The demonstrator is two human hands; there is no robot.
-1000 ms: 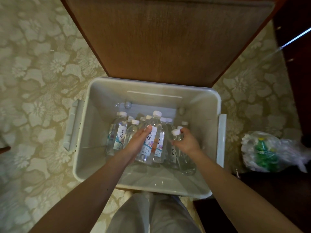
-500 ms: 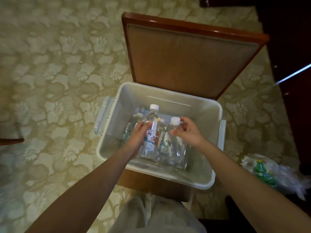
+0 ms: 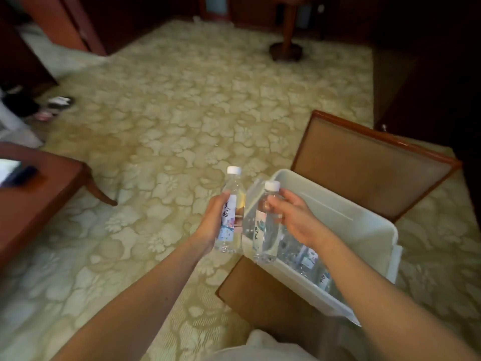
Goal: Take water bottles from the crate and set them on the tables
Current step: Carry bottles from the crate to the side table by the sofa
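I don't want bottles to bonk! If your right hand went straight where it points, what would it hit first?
Probably the bottle in the left hand: the right hand points leftward, and its own bottle is close beside it, though depth is unclear.

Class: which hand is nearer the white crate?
Right. The right hand holds its bottle over the crate; the left hand holds a second bottle beside it, over carpet.

Pale floral carpet (image 3: pixel 182 105); wooden chair (image 3: pixel 364 173) right; reddish low table (image 3: pixel 33 204) left; pedestal base (image 3: pixel 285 52) far back.
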